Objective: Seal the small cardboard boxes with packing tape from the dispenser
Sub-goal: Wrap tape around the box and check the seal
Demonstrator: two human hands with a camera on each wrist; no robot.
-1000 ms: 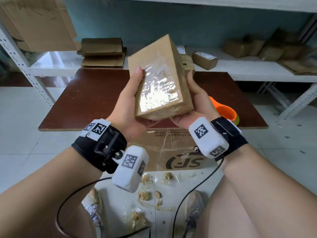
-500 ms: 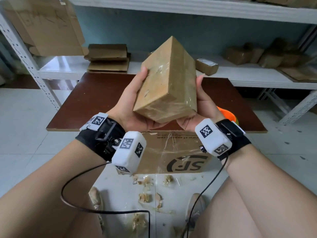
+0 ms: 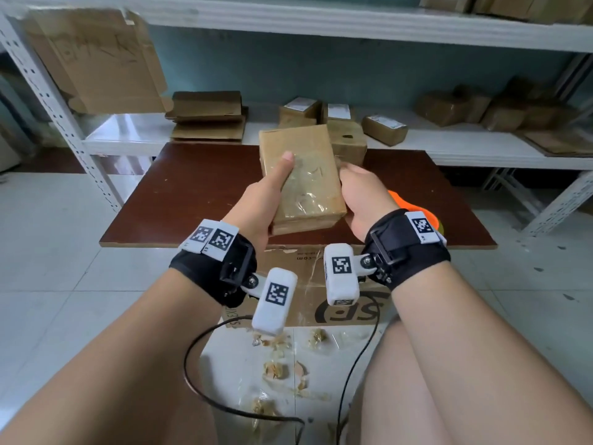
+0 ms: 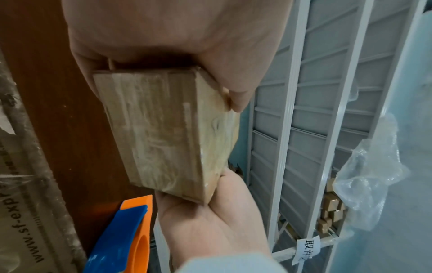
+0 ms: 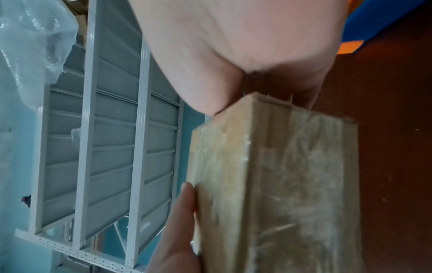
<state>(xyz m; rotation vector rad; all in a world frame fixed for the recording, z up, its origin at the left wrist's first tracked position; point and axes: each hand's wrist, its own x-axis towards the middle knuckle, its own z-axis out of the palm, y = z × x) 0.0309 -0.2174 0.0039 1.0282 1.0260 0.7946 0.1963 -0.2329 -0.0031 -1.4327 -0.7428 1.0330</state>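
A small cardboard box (image 3: 301, 181) wrapped in clear tape is held above the brown board (image 3: 192, 191), its broad shiny face up. My left hand (image 3: 263, 200) grips its left side, thumb on top and fingers underneath. My right hand (image 3: 362, 191) holds the right side, back of the hand toward the head camera. In the left wrist view the box (image 4: 168, 129) sits between my left hand (image 4: 210, 77) and my right hand (image 4: 210, 221). The right wrist view shows the box (image 5: 280, 184) close up. The orange and blue tape dispenser (image 4: 126, 230) lies on the board, mostly hidden behind my right wrist in the head view.
Several small taped boxes (image 3: 383, 128) and flattened cartons (image 3: 205, 117) lie on the white shelf (image 3: 465, 149) behind the board. A large printed carton (image 3: 321, 300) stands under the board's near edge. Tape scraps (image 3: 276, 370) litter the floor.
The box stood tipped up on edge between both hands; now it lies flatter, lower and farther forward, taped face up. The right hand has turned its back upward.
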